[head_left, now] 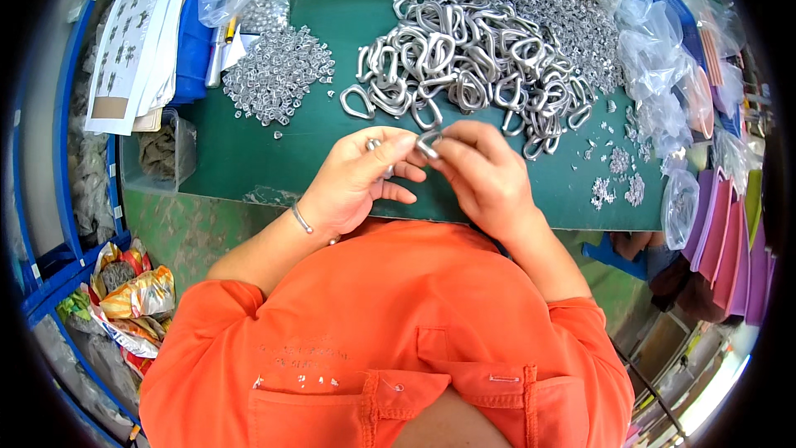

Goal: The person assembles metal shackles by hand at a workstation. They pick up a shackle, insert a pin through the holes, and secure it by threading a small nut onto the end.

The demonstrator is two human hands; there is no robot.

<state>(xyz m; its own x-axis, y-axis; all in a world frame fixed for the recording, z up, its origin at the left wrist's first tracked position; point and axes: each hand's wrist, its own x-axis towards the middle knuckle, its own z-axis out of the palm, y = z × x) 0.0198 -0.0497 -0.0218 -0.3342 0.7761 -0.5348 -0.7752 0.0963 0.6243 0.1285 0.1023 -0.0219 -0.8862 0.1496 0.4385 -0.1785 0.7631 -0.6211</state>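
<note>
Just over the table's near edge, my right hand (489, 170) pinches a bent silver metal ring (429, 145) between thumb and fingers. My left hand (356, 174) is at its left, its thumb tip brought up against the ring and its fingers curled. Small shiny bits (388, 172) show among the left fingers; their kind is too small to make out. Beyond my hands lies a big heap of like metal rings (473, 54), some D-shaped. A pile of small clear plastic pieces (274, 75) sits to the left of it.
A larger mass of small clear pieces (572, 21) spreads at the back right of the green table (332, 8), beside clear plastic bags (659, 66). At left stand a blue bin (192, 50), printed sheets (137, 41) and a clear tub (178, 153). Small clusters (618, 178) lie at right.
</note>
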